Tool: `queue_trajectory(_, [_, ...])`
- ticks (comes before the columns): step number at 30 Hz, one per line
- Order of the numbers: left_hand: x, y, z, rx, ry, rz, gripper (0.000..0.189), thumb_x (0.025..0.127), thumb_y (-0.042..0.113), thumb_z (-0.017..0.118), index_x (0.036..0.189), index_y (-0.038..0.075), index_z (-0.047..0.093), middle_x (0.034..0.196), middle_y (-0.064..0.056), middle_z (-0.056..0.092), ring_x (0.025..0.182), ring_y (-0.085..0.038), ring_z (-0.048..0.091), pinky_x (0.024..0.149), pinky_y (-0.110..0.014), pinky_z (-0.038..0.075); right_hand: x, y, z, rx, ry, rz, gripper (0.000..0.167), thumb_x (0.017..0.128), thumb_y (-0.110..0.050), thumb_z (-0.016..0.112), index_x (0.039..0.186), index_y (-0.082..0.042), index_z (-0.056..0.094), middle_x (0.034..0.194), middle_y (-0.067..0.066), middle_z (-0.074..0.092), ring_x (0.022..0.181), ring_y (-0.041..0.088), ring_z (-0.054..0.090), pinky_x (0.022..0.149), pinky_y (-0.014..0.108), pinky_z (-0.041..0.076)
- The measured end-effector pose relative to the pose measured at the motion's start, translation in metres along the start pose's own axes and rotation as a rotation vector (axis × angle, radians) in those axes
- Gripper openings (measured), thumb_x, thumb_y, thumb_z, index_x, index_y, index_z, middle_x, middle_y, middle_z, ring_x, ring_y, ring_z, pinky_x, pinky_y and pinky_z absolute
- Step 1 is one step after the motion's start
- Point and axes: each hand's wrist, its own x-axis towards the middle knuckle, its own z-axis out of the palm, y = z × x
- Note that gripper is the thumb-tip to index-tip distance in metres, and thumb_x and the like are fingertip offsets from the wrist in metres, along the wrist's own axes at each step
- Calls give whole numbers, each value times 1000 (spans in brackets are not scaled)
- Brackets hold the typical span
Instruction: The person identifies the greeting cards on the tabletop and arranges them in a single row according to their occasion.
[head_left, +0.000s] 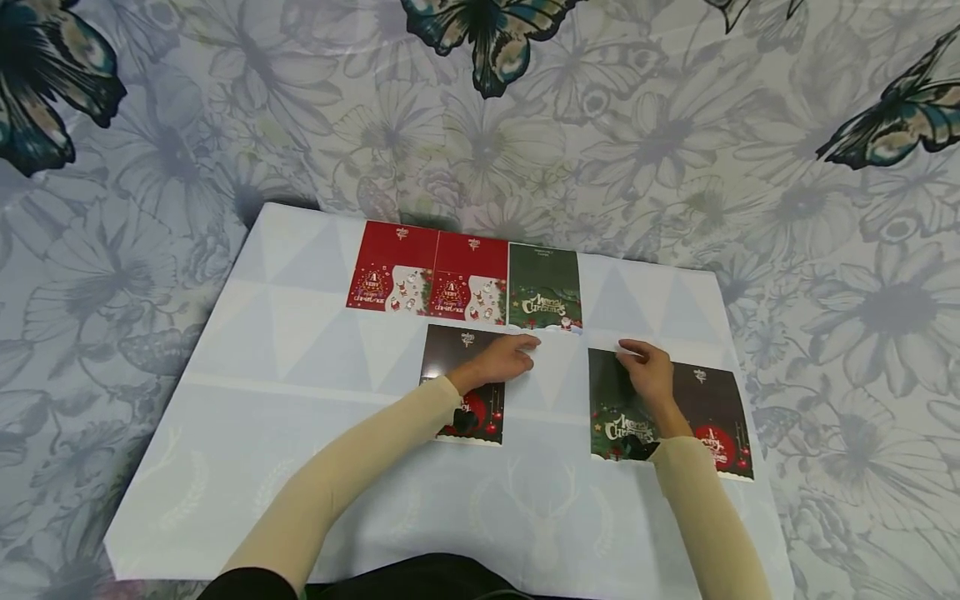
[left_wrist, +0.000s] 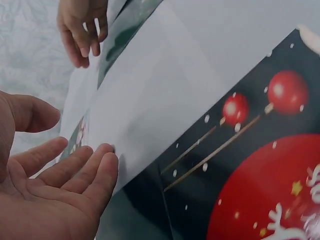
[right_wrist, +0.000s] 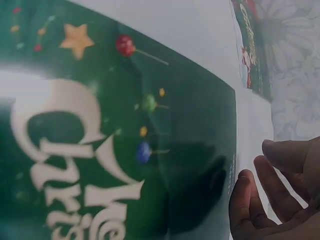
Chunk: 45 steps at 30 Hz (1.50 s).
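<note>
Seen from the head view, bare tabletop (head_left: pixel 551 387) between the left hand (head_left: pixel 501 360) and right hand (head_left: pixel 651 372) leaves a lane open toward six o'clock. At twelve, the upper green card (head_left: pixel 543 283) lies flat across its end; the left brown card (head_left: pixel 448 354) borders it at nine, the lower green card (head_left: pixel 613 392) at three. The left sleeve (head_left: pixel 352 471) blocks eight.

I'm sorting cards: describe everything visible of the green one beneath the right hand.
The green card lies printed side up on the table, beside a dark card. It looks like glossy paper, catching a reflection. Its near half bears white Merry Christmas lettering, a yellowish star and coloured balls; the far half is mostly plain. The right hand is over it, contact unclear.
</note>
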Motion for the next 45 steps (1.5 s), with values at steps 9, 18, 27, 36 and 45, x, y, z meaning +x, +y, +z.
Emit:
queue_trajectory(9, [-2, 7, 22, -31, -49, -32, 47, 99, 9, 54, 146, 6, 51, 147, -13, 55, 136, -28, 52, 110, -39, 43, -16, 12, -11, -52, 54, 52, 32, 100, -16, 62, 130, -4, 66, 125, 22, 65, 114, 33, 60, 75, 16, 44])
queue_trajectory(18, [-9, 13, 47, -6, -139, -15, 45, 99, 9, 53, 144, 4, 53, 142, -15, 58, 131, -26, 57, 106, -35, 46, -25, 25, -20, -75, 96, 85, 32, 98, -13, 64, 129, -4, 67, 127, 21, 65, 100, 12, 61, 71, 9, 41])
queue_trajectory(27, [-12, 15, 55, 3, -151, 1, 44, 99, 8, 52, 143, 4, 54, 142, -15, 59, 133, -25, 55, 105, -33, 46, -32, 31, -25, -101, 140, 140, 33, 97, -15, 67, 128, -4, 68, 116, 24, 68, 80, -11, 49, 67, 9, 42])
queue_trajectory(36, [-12, 14, 57, -16, -176, -6, 45, 99, 9, 52, 144, 3, 53, 143, -15, 57, 134, -26, 54, 106, -34, 46, -38, 33, -26, -143, 165, 210, 34, 95, -16, 69, 127, -4, 69, 108, 21, 70, 90, 15, 60, 65, 16, 43])
queue_trajectory(45, [-11, 11, 60, -10, -167, 13, 44, 99, 8, 49, 143, 3, 54, 142, -14, 58, 135, -24, 53, 107, -34, 46, -40, 36, -27, -178, 190, 238, 33, 95, -16, 69, 125, -2, 70, 108, 24, 69, 97, 30, 60, 68, 25, 43])
